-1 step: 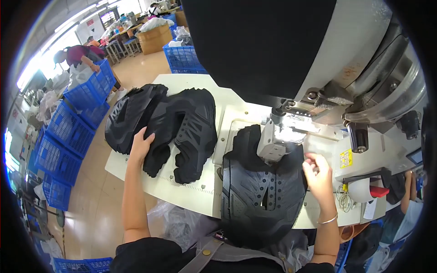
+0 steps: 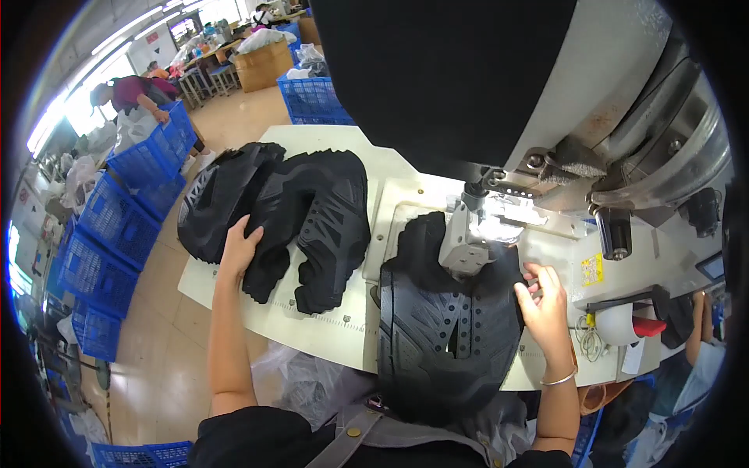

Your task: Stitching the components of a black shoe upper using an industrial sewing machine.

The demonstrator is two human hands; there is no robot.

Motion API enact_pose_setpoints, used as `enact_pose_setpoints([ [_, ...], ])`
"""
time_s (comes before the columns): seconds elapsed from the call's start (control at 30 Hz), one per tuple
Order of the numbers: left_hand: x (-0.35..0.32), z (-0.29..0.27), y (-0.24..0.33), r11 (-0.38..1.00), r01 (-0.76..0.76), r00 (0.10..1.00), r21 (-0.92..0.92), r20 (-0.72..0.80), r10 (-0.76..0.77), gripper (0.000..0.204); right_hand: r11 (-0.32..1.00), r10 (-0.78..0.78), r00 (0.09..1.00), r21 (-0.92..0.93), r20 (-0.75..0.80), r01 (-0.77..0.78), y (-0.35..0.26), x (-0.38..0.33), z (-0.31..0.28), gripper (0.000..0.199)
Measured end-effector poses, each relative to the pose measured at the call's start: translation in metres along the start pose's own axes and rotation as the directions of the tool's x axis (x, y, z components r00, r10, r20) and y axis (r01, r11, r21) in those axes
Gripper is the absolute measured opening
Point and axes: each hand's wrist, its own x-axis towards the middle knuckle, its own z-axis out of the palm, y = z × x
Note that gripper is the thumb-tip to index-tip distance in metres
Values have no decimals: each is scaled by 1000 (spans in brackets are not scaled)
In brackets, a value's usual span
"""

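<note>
A black shoe upper [image 2: 413, 312] lies flat beneath the sewing machine's head, its far part under the bright lit presser area [image 2: 468, 242]. My right hand [image 2: 544, 308] is at the right edge of this upper, fingers loosely bent and apart, with thumb and fingertips by its rim. Left of the machine, more black uppers [image 2: 335, 210] with cut-out lacing parts lie overlapping in a pile. My left hand [image 2: 240, 248] is closed on the near edge of the leftmost uppers [image 2: 214, 222]; some of its fingertips are hidden among them.
The pale machine table [image 2: 312, 335] has a ruler strip along its near edge. Blue crates [image 2: 101, 253] stand in a row at the left, where a person [image 2: 136, 97] bends over one. Another blue crate [image 2: 312, 101] is behind the table. Clear plastic bags [image 2: 304, 390] hang below.
My right hand has shifted slightly, its thumb and fingers now a little further apart. The view has moved a touch. The uppers and my left hand stay in place.
</note>
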Motion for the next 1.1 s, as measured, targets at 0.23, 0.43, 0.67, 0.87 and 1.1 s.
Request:
enact_pose_setpoints([
  [0.23,-57,45,74,681,-538,765,496,-51,642,56,999,34,999,36,35,-35,4,-3,2,39],
  [0.43,-140,116,117,620,-784,545,35,517,660,85,996,48,997,70,62,-53,20,8,0,42],
  [0.67,-136,126,119,668,-740,579,78,580,573,98,905,236,939,295,250,-306,32,4,1,41],
  [0.87,-127,127,124,686,-719,598,114,605,526,108,994,63,996,89,64,-68,29,4,2,37],
  [1.1,-128,127,126,667,-733,596,132,598,536,109,998,-54,996,-22,-77,52,24,-1,5,29],
])
